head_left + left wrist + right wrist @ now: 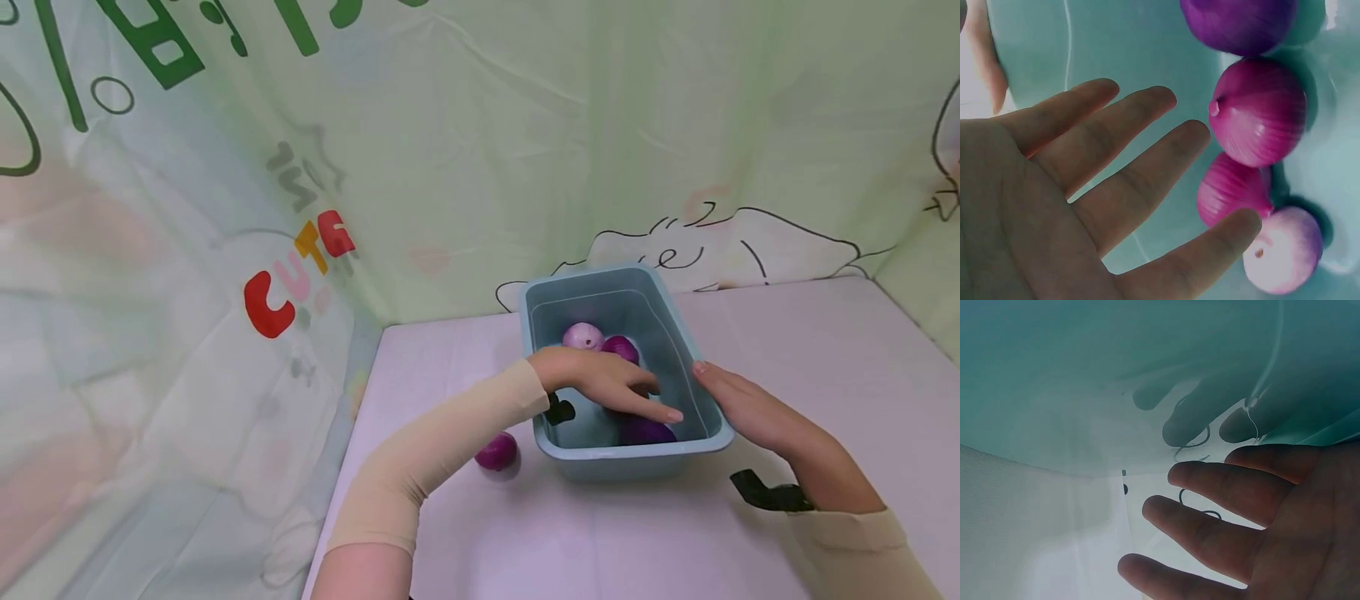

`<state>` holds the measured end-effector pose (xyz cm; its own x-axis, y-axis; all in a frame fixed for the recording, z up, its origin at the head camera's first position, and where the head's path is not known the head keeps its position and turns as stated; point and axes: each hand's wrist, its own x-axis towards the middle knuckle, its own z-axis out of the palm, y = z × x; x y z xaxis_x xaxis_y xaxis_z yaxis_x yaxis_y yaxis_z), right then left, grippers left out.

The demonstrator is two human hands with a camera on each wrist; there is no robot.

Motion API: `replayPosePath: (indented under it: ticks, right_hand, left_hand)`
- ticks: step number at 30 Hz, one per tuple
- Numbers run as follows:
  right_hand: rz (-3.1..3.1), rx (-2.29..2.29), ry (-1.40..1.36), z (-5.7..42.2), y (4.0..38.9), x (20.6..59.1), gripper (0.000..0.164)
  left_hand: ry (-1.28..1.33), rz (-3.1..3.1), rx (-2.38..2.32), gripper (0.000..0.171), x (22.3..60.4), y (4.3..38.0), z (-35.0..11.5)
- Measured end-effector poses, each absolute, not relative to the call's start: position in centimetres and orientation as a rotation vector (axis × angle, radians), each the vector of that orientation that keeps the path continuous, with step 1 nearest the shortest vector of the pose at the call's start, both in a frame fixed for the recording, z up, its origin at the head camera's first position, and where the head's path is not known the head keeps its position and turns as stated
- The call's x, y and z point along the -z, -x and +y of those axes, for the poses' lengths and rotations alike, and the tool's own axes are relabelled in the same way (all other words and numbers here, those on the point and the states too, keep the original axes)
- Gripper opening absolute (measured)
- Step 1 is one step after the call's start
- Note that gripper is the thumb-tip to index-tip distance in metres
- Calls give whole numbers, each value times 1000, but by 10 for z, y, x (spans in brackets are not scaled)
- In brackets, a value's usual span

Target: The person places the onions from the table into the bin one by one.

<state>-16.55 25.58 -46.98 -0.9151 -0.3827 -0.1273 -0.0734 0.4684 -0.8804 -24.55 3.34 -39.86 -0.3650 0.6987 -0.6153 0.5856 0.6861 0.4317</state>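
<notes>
A blue-grey plastic bin [645,451] stands on the table with several onions inside. My left hand [607,382] reaches over its left rim, fingers spread and nearly straight above the onions. In the left wrist view a pale onion [1284,251], two magenta onions, one of them larger [1259,114], and a dark purple one [1241,22] lie in a row just past the fingertips. Nothing shows in that palm. Along the bin's right outer wall lies my right hand [757,417], fingers extended, fingertips at the rim. Part of the onions is hidden behind the left hand in the head view.
Outside the bin, a magenta onion [498,452] sits on the pale lilac tabletop [540,533], close to my left forearm. A printed curtain [465,167] hangs behind the table and down its left side. Black straps [768,492] are on both wrists.
</notes>
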Motion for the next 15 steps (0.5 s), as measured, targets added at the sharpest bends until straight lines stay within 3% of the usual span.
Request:
replayPosePath:
  ticks: [15]
  right_hand:
    - [2420,1404,344,254,165,469,68]
  left_hand:
    - [-1116,2219,-548,58,365,255,-38]
